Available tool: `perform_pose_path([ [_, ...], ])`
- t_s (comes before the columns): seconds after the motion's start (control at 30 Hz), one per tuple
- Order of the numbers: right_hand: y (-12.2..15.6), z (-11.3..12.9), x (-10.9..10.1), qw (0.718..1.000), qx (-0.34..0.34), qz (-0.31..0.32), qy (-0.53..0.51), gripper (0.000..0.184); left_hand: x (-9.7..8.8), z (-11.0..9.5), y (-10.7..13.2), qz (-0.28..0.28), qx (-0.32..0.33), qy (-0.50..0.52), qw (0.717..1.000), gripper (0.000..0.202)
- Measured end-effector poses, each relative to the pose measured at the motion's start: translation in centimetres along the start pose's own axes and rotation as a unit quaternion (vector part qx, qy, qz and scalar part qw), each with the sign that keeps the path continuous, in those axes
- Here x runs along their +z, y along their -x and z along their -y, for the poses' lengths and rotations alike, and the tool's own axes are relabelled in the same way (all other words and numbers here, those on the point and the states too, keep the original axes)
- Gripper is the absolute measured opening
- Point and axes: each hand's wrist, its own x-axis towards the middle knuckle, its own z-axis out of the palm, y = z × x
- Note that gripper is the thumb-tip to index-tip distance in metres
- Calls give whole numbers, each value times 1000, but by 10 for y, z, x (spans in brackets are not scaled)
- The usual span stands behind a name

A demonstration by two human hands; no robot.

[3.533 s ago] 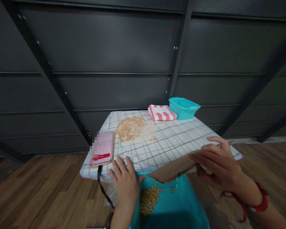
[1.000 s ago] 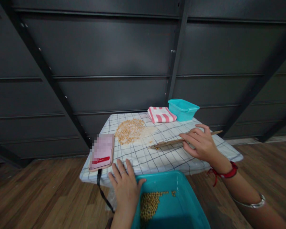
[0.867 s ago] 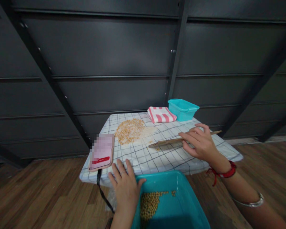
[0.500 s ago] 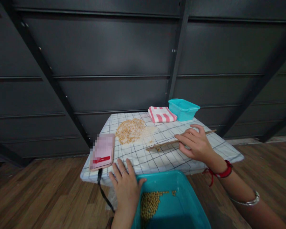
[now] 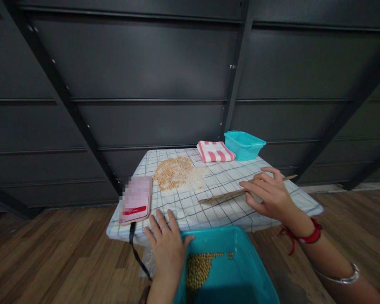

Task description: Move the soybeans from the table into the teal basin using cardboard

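Observation:
My right hand [image 5: 269, 192] pinches a thin, flat brown strip [image 5: 223, 196], perhaps cardboard, tilted on edge over the checked tablecloth. A stray bean or two lies near its left end. At the table's front edge my left hand [image 5: 167, 242] rests with fingers spread on the cloth, its thumb over the rim of a teal basin [image 5: 237, 236]. Soybeans [image 5: 199, 270] are heaped along the left side inside the basin. Farther back on the table, a patch of yellow beans mixed with fine white grains [image 5: 174, 173] is spread out.
A phone in a pink case [image 5: 137, 200] lies at the table's left edge, with a black strap [image 5: 134, 251] hanging down. Behind are a folded red-and-white striped towel [image 5: 215, 152] and a small turquoise container [image 5: 244, 145]. A dark panelled wall [image 5: 145, 76] stands beyond the table.
My right hand has moved right and slightly toward me, carrying the brown strip along. My left hand stays at the basin's rim. The bean patch looks the same.

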Motion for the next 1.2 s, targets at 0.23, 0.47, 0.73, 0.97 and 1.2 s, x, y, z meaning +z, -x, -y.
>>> perform_pose_path([
  [0.23,2,0,-9,999,5,6,39,16,-2,-1,-2,2,2,-11,1000,79],
  [0.47,11,10,-18,999,11,33,24,15,-3,-1,-3,0,6,-16,1000,80],
  [0.73,20,32,-36,1000,4,3,-27,17,-1,-1,-1,-4,-2,-4,1000,76],
  [0.97,19,50,-54,998,17,-8,-52,15,1,0,1,8,-5,-1,1000,70],
  [1.2,11,28,-34,1000,12,-18,3,18,-2,-2,-1,15,-6,17,1000,76],
])
